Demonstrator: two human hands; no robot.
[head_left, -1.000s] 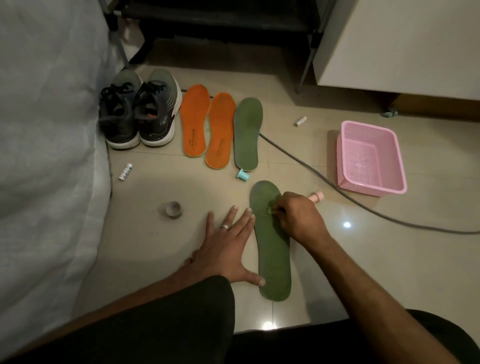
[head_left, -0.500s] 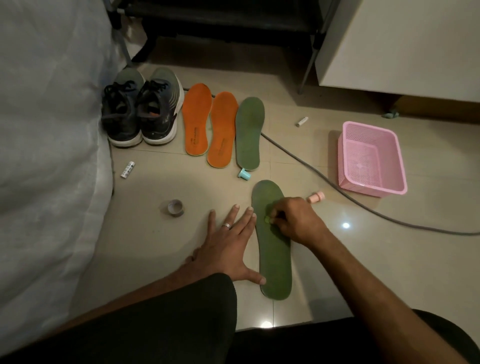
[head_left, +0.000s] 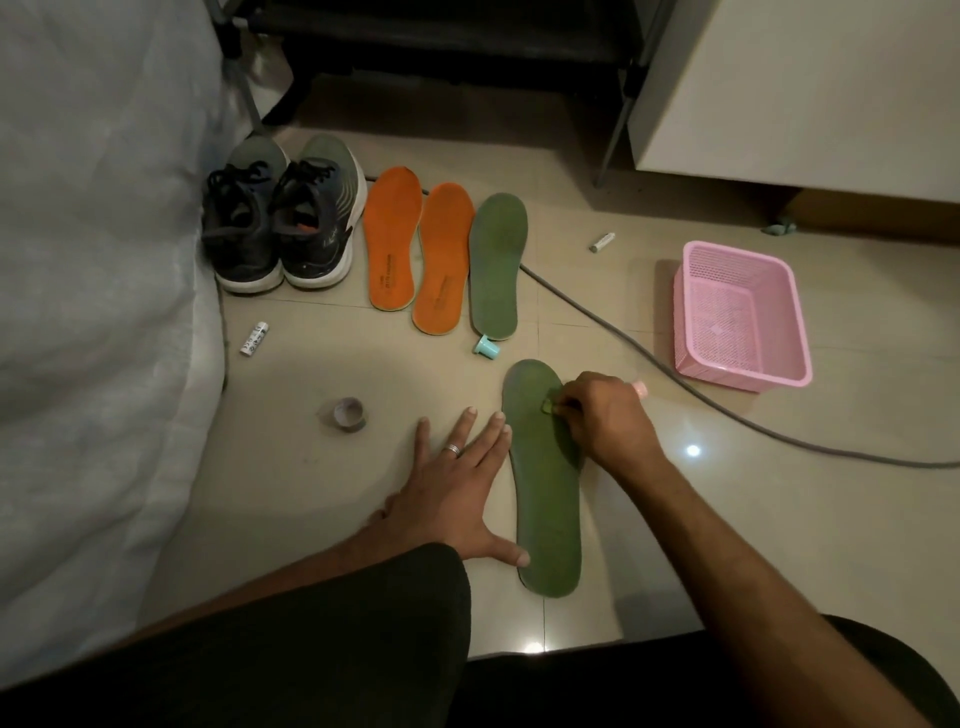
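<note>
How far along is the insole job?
Looks done: two orange foam insoles and one green foam insole lie beside the dark sneakers. In hand: the right hand pinches a small greenish piece onto the forefoot of the nearer green insole; the left hand lies flat on the floor, thumb at that insole's edge. Left: apparently the rest of that insole.

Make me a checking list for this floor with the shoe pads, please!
Surface: glossy beige tiled floor.
Job's things: near green insole lies flat, small green piece on it.
Clutter: tape roll, teal cap, two white tubes, pink basket, orange insoles, far green insole, shoes.
Hands: left hand flat on floor, thumb at insole's edge; right hand pinches the green piece.
Cables: grey cable crosses the floor.
Surroundings: white bedsheet left, pale cabinet right.
</note>
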